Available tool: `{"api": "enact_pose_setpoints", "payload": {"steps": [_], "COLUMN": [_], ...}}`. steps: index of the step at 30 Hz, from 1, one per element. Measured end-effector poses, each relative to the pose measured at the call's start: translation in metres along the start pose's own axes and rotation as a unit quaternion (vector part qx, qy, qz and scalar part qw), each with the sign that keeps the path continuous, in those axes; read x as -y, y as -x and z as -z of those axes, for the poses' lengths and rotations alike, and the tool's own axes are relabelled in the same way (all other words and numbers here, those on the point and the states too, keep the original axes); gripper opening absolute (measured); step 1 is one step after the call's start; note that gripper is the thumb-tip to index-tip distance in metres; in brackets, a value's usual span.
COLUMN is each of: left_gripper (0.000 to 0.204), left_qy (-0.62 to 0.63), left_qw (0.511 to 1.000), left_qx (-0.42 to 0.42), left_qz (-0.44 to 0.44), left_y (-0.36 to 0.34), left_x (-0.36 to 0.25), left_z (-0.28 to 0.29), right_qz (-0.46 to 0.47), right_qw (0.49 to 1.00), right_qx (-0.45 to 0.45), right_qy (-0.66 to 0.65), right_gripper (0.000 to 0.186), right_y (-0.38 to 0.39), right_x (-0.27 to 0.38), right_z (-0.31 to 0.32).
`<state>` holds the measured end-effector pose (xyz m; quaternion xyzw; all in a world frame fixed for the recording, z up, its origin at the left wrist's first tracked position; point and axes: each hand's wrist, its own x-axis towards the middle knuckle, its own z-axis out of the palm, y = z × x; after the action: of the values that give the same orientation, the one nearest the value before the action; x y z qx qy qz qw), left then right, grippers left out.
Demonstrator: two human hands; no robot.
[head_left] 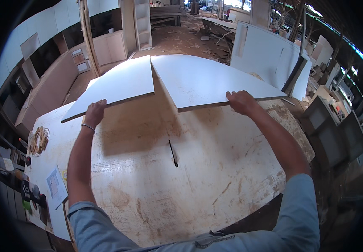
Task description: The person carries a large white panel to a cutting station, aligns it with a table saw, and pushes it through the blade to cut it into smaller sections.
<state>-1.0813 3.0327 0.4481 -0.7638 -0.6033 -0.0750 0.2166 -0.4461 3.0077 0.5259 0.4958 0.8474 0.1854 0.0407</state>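
Observation:
Two white boards are raised at their near edges over the far half of a worn, pale worktable (206, 168). My left hand (96, 112) is closed on the near edge of the left white board (116, 82). Fingers of my right hand (242, 102) curl over the near edge of the larger right white board (202, 80). A narrow wedge-shaped gap parts the boards, and shadow falls on the tabletop beneath them. Between my forearms a thin black stick-like tool, perhaps a pencil (173, 153), lies on the table.
At the table's left side are a coil of tan cord (39, 140), a printed sheet (57, 187) and a dark power tool (33, 193). A wooden post (88, 38) and cabinets stand at the far left. White panels (269, 54) lean at the back right, with cabinet boxes (332, 130) nearer.

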Motion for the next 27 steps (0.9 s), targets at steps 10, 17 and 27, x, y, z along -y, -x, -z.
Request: {"api": "enact_pose_setpoints", "payload": {"steps": [10, 17, 27], "left_gripper": [0.043, 0.043, 0.044], "left_qy": [0.006, -0.009, 0.007], "left_qw": [1.000, 1.000, 0.997], "left_qx": [0.021, 0.023, 0.044], "left_qz": [-0.018, 0.003, 0.059], "left_y": [0.184, 0.340, 0.539], "left_x": [0.001, -0.088, -0.244], "left_z": [0.132, 0.225, 0.256], "right_qz": [-0.019, -0.119, -0.203], "right_qw": [0.997, 0.976, 0.963], "right_qx": [-0.062, -0.109, -0.046], "right_qy": [-0.037, -0.144, -0.171], "right_gripper": [0.044, 0.051, 0.049], "right_y": [0.220, 0.423, 0.583], "right_x": [-0.013, -0.036, -0.192], "right_z": [0.050, 0.012, -0.211]}}
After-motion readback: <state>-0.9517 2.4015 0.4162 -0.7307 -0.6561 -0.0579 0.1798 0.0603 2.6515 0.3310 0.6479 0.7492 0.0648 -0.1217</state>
